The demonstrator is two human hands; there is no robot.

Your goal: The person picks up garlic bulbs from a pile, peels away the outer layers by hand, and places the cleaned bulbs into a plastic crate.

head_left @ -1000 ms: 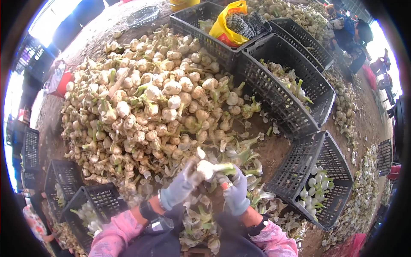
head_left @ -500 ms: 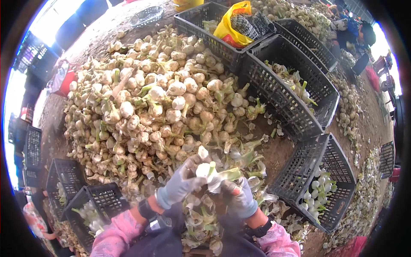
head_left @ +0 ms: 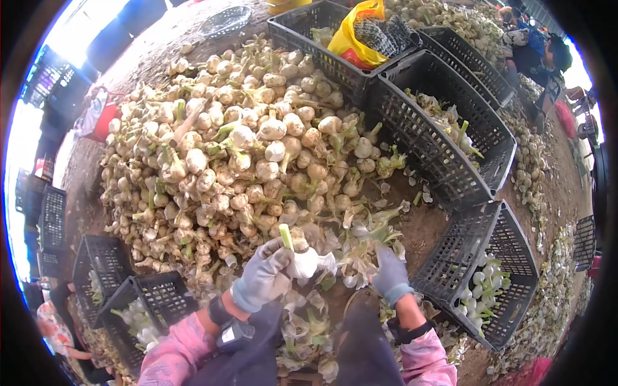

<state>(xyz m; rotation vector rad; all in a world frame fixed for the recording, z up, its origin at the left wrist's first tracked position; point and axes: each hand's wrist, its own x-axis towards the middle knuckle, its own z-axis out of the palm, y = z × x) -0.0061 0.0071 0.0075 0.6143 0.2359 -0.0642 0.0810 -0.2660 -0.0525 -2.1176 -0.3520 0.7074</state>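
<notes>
My left hand (head_left: 262,281), in a pale glove, grips a garlic bulb (head_left: 302,264) with a bare white body and a short green stem pointing up. To the right, my gloved right hand (head_left: 391,275) is apart from the bulb, fingers stretched forward beside loose papery garlic skins (head_left: 362,248); nothing shows held in it. In front of both hands rises a large heap of unpeeled garlic bulbs (head_left: 219,154). More skins and green leaf scraps (head_left: 308,325) lie between my legs.
At right, a black crate (head_left: 444,257) contains peeled garlic (head_left: 479,296). Another crate (head_left: 425,138) behind it holds garlic scraps. A yellow bag (head_left: 354,38) sits in a far crate. Black crates (head_left: 158,296) stand at left. Another person (head_left: 541,55) is at the far right.
My right hand has moved right, away from the bulb, toward the skins. The bulb in my left hand now has its stem pointing up and less loose skin.
</notes>
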